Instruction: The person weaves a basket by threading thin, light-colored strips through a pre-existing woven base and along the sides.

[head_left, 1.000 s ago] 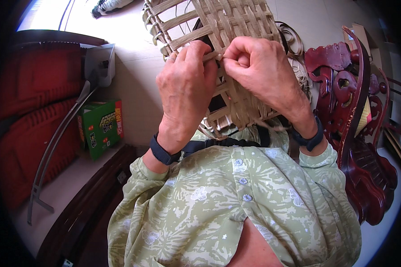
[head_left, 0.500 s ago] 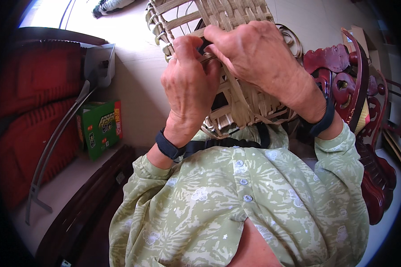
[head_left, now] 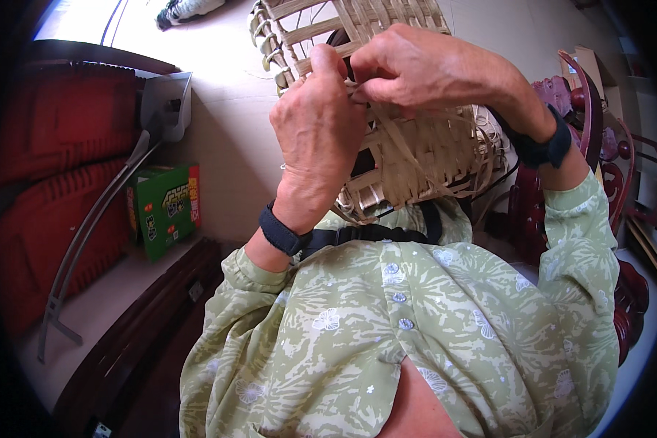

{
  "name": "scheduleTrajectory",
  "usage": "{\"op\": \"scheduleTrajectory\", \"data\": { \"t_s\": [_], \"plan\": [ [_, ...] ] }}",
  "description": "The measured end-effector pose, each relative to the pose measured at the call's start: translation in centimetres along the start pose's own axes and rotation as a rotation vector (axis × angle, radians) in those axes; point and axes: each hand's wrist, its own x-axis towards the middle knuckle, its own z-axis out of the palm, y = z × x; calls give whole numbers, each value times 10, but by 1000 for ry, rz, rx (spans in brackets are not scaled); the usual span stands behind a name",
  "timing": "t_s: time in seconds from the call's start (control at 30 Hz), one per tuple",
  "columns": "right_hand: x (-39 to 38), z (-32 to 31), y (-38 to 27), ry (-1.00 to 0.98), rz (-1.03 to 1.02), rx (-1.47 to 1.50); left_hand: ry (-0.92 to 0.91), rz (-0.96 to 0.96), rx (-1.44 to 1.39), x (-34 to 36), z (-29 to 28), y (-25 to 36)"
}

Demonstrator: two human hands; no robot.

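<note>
On my lap rests a woven piece (head_left: 409, 157) of flat tan strips, perhaps a basket, with open gaps along its left part and a laced rim at the upper left. My left hand (head_left: 317, 124) is closed at its left side, thumb and fingers pinching a thin strip near the rim. Beside it, my right hand (head_left: 431, 69) comes in from the right, its fingertips pinched at the same strip. The strip's exact path between the fingers is hidden. Loose strip ends (head_left: 401, 142) hang from under the right hand across the weave.
At the left are red ridged cushions (head_left: 66, 109), a grey curved stand (head_left: 87, 233) and a green-and-red box (head_left: 164, 212). Dark polished wood (head_left: 139, 328) runs along the lower left. Carved dark-red furniture (head_left: 595, 109) stands at the right. A black-and-white object (head_left: 186, 11) lies on the floor at the top.
My right hand has turned, its wrist and forearm swinging up and to the right, uncovering more of the weave's right side. The woven piece has shifted slightly right. My left hand stays closed nearby.
</note>
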Motion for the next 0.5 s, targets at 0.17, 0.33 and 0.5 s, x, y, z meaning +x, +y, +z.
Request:
{"op": "scheduleTrajectory", "data": {
  "t_s": [0.17,0.33,0.5],
  "plan": [
    [-3,12,20,79,-69,120,13,26,-17,-4,1,-5],
    [1,32,26,381,-179,-276,-23,66,-35,-6,-3,-5],
    [-2,56,19,545,-36,-425,-220,148,-185,-1,-19,-17]
  ]
}}
